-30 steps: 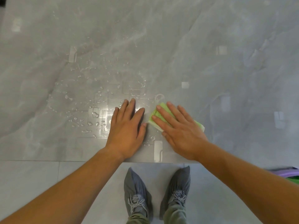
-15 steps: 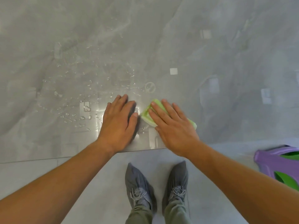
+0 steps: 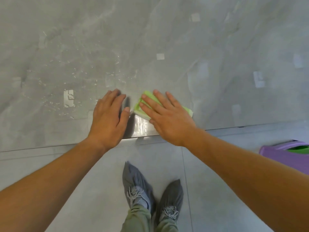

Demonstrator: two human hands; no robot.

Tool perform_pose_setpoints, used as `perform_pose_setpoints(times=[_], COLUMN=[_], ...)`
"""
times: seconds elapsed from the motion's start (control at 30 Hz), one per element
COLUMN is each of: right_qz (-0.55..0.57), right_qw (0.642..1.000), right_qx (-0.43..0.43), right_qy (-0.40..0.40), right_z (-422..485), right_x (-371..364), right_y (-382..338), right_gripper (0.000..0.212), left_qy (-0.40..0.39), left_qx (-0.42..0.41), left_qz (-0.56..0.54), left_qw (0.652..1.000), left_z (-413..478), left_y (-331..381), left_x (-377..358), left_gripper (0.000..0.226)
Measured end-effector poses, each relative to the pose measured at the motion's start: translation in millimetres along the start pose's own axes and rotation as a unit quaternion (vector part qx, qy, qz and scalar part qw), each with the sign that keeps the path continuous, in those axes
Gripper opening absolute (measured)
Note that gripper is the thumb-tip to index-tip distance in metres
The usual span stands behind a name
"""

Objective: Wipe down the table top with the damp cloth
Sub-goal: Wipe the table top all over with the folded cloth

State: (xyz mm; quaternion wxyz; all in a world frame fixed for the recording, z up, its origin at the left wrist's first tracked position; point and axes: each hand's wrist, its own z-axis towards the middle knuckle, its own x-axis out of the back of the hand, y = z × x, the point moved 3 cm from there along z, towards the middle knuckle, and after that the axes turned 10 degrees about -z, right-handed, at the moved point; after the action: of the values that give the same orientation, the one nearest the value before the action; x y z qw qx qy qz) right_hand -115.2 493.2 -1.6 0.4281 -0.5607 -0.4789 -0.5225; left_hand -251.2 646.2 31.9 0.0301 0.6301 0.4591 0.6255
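Spread fingers point(image 3: 151, 102) of the right hand point(image 3: 168, 118) are pressed flat on the folded green cloth point(image 3: 147, 104), near the table top's point(image 3: 184, 39) front edge. The left hand point(image 3: 108, 116) is laid open beside it (empty). Wiping is judged underway; the droplets point(image 3: 55, 97) leftward must be reached next.

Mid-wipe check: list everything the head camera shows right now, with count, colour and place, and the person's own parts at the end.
Glossy grey marble-look table top: one, grey, fills the upper part of the view, near edge toward the person.
Folded light-green damp cloth: one, green, flat on the table near its front edge, under the right hand.
Water droplets: many, clear, scattered on the table left of the hands.
Purple plastic bin with green inside: one, on the floor at the right edge, partly cut off.
Grey tiled floor: below the table edge.
Left hand: one, flat on the table, empty.
Right hand: one, pressing flat on the cloth.
Grey-covered shoes: two, on the floor.
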Motion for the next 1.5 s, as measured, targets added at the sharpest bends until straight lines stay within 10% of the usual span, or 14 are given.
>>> perform_pose_setpoints(times=[0.27, 0.47, 0.7, 0.93, 1.17, 1.4, 1.5], right_qz=[0.073, 0.056, 0.003, 0.064, 0.024, 0.07, 0.053], right_qw=[0.911, 0.994, 0.994, 0.963, 0.999, 0.938, 0.97], right_qx=[-0.403, -0.098, 0.11, -0.262, 0.016, -0.338, -0.236], right_qy=[-0.046, -0.007, -0.015, -0.009, -0.042, -0.024, -0.013], right_z=[-77, 0, 38, 157, 122, 214, 207], right_x=[0, 10, 7, 19, 20, 26, 26], right_y=[104, -30, -62, 16, -39, 44, -3], right_gripper=[0.055, 0.056, 0.059, 0.054, 0.056, 0.055, 0.055], left_qy=[0.02, 0.041, 0.068, 0.04, -0.01, -0.023, -0.031], left_qx=[0.035, 0.056, 0.071, 0.056, 0.013, -0.014, -0.018], left_qz=[-0.006, -0.062, 0.02, 0.036, 0.052, 0.043, 0.044], left_qw=[0.999, 0.996, 0.995, 0.997, 0.998, 0.999, 0.998], left_z=[-5, -6, 12, 60, 109, 157, 174], left_y=[10, -7, -56, -87, -107, -115, -113], left_x=[-14, 11, 57, 91, 113, 135, 140], left_gripper=[0.045, 0.044, 0.046, 0.049, 0.057, 0.059, 0.062])
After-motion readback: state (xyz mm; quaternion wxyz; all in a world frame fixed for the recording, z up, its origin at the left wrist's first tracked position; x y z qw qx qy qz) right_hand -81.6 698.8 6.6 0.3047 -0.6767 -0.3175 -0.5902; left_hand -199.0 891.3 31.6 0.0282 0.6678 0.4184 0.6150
